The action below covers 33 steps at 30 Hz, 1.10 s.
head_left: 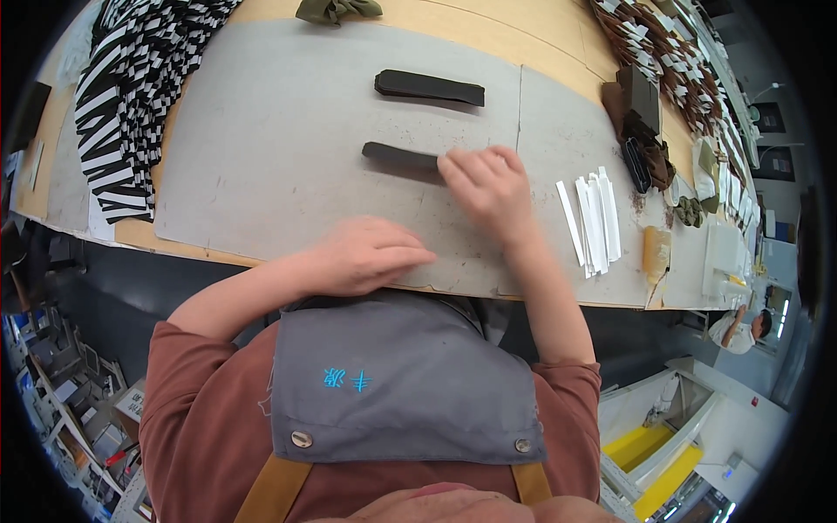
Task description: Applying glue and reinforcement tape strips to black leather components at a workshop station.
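Observation:
A dark, narrow folded strip (398, 159), perhaps of fabric, lies crosswise on the grey board (261, 131). My right hand (490, 187) is closed over its right end with bent fingers. Farther back lies a thicker dark bundle (429, 88) of the same shape, which neither hand touches. By the near edge of the table, my left hand (370, 255) is low over the board. Its fingers are stretched out toward the right, slightly blurred, and nothing shows in them.
Several white paper-like strips (597, 222) lie right of my right hand. Striped black-and-white pieces (144, 105) fill the far left. Dark and brown cloth pieces (641, 109) are piled at the right, beyond a yellowish block (656, 253). An olive cloth (338, 10) sits at the back.

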### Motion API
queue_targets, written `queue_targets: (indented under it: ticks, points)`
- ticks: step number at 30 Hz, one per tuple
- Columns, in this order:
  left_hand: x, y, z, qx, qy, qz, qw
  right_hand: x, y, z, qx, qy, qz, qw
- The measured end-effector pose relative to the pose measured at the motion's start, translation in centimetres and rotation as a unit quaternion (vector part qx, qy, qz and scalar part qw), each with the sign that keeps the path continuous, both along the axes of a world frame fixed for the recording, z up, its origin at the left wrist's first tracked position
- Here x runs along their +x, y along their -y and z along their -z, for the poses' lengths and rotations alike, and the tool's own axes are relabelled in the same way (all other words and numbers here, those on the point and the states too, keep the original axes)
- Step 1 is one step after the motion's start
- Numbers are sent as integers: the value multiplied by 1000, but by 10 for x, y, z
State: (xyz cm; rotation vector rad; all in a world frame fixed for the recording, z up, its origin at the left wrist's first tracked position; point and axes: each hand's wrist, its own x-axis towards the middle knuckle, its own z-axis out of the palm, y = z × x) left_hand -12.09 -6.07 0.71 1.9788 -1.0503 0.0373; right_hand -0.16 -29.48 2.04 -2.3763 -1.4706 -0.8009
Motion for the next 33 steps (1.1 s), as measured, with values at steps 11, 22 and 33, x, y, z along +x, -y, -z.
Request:
queue_targets:
  ticks: [11,22,33]
  points:
    - [-29,-28,-12,195,23,-226,954,-67,16,-2,-67,-32,-12,997]
    - [-37,-34,-8,271,29,-193,942,43,-19,-13,67,-63,91,992]
    - [-40,-30,13,194,97,-187,958,82,-17,16,8,-21,46,999]
